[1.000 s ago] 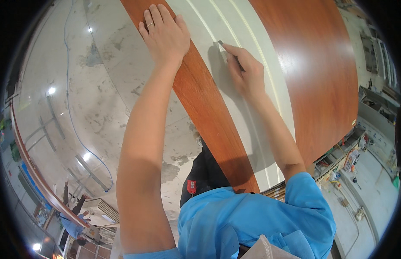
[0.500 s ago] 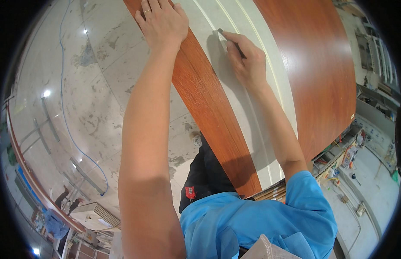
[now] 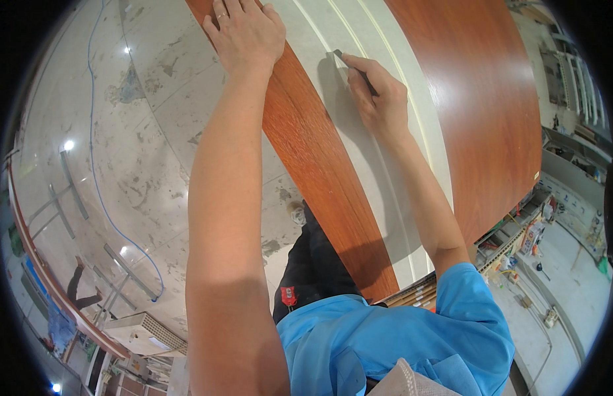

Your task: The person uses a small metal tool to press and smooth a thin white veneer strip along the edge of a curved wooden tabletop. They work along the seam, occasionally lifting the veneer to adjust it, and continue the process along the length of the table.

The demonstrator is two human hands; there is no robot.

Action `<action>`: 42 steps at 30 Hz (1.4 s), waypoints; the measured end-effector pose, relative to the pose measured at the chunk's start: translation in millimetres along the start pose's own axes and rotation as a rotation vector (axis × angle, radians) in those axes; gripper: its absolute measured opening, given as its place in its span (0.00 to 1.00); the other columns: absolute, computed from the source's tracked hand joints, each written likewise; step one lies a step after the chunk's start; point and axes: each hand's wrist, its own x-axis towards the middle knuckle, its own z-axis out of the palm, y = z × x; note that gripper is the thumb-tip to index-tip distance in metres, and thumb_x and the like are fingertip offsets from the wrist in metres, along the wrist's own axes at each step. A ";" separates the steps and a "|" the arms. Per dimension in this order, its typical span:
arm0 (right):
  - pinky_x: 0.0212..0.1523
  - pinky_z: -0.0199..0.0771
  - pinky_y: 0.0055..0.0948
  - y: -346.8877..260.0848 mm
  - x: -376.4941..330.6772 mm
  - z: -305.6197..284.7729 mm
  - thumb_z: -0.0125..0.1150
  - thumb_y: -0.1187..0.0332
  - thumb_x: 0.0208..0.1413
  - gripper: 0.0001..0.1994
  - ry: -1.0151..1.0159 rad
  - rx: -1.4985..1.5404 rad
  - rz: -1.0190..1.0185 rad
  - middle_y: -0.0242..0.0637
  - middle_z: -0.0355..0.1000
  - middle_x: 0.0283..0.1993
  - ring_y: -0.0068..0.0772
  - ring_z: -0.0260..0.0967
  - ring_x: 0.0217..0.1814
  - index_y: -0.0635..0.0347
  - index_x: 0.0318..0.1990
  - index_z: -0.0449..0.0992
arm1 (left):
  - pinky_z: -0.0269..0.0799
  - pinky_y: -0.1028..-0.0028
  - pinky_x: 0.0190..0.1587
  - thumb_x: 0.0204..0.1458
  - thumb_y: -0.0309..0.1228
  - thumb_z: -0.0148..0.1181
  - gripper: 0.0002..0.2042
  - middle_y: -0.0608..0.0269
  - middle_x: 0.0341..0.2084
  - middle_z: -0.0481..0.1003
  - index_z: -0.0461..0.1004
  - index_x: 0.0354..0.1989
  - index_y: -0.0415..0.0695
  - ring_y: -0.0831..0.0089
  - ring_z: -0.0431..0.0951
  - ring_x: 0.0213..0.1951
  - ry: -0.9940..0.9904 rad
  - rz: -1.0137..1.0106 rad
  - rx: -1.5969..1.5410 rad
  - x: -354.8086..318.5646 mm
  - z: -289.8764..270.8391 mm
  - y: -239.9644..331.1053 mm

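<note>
At far left, a thin blue flexible hose (image 3: 92, 135) lies curved across the stained, pale grey floor (image 3: 164, 142). The left hand (image 3: 249, 34) is placed palm down, fingers extended, on a reddish-brown wood-grain strip (image 3: 327, 175); its fingertips are cut off by the upper edge. Immediately right of the strip is a pale grey-green panel (image 3: 359, 150) marked with light lengthwise lines. Over this panel, a slim dark hand tool (image 3: 370, 84) is gripped in the right hand (image 3: 382, 96), tip at the leftmost line; contact cannot be confirmed. Further right: a broad, glossy reddish-brown wood-grain surface (image 3: 488, 125).
</note>
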 end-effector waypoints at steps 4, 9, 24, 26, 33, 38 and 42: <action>0.28 0.70 0.28 1.4 -2.3 0.4 0.63 0.79 0.65 0.10 0.001 -0.011 -0.001 0.36 0.79 0.35 0.24 0.68 0.25 0.62 0.52 0.82 | 0.44 0.50 0.80 0.71 0.41 0.46 0.31 0.45 0.77 0.59 0.59 0.76 0.32 0.53 0.54 0.79 -0.025 -0.002 -0.001 1.9 -0.6 -0.7; 0.28 0.70 0.28 3.3 -5.1 0.2 0.63 0.80 0.65 0.10 0.003 -0.002 -0.008 0.36 0.79 0.35 0.24 0.67 0.25 0.62 0.52 0.82 | 0.44 0.50 0.80 0.71 0.40 0.46 0.30 0.45 0.77 0.60 0.60 0.75 0.32 0.53 0.55 0.79 -0.008 0.002 -0.001 4.5 0.9 -1.4; 0.32 0.73 0.28 4.2 -14.6 -4.6 0.62 0.80 0.65 0.12 -0.027 -0.002 0.006 0.38 0.81 0.40 0.24 0.73 0.30 0.63 0.54 0.82 | 0.45 0.50 0.80 0.71 0.41 0.46 0.30 0.45 0.77 0.60 0.59 0.76 0.33 0.53 0.55 0.79 -0.010 0.010 0.000 9.2 6.9 -4.4; 0.32 0.74 0.28 4.1 -16.5 -5.8 0.61 0.80 0.65 0.12 -0.048 -0.007 0.037 0.38 0.82 0.41 0.25 0.74 0.31 0.63 0.54 0.82 | 0.45 0.50 0.80 0.71 0.41 0.46 0.30 0.45 0.77 0.60 0.59 0.76 0.33 0.53 0.55 0.79 -0.009 0.009 0.002 9.8 7.2 -4.0; 0.33 0.75 0.28 3.3 -20.3 -6.6 0.61 0.80 0.66 0.12 -0.028 0.001 0.024 0.39 0.82 0.41 0.26 0.75 0.32 0.63 0.54 0.82 | 0.45 0.50 0.79 0.71 0.41 0.46 0.30 0.45 0.76 0.60 0.60 0.75 0.33 0.53 0.56 0.78 0.004 0.010 0.016 9.8 8.5 -4.1; 0.40 0.77 0.24 1.7 -25.0 -9.7 0.62 0.79 0.67 0.13 -0.055 -0.009 0.095 0.37 0.82 0.38 0.22 0.78 0.37 0.62 0.56 0.83 | 0.47 0.50 0.79 0.70 0.40 0.47 0.30 0.45 0.76 0.61 0.61 0.75 0.33 0.53 0.57 0.78 0.035 0.020 0.024 10.9 12.7 -6.0; 0.33 0.75 0.28 3.3 -26.9 -8.5 0.61 0.80 0.66 0.12 -0.027 -0.002 0.034 0.39 0.81 0.40 0.26 0.75 0.32 0.63 0.54 0.82 | 0.47 0.50 0.79 0.70 0.40 0.48 0.30 0.45 0.75 0.62 0.62 0.74 0.33 0.53 0.57 0.77 0.045 0.024 0.026 11.4 14.9 -6.1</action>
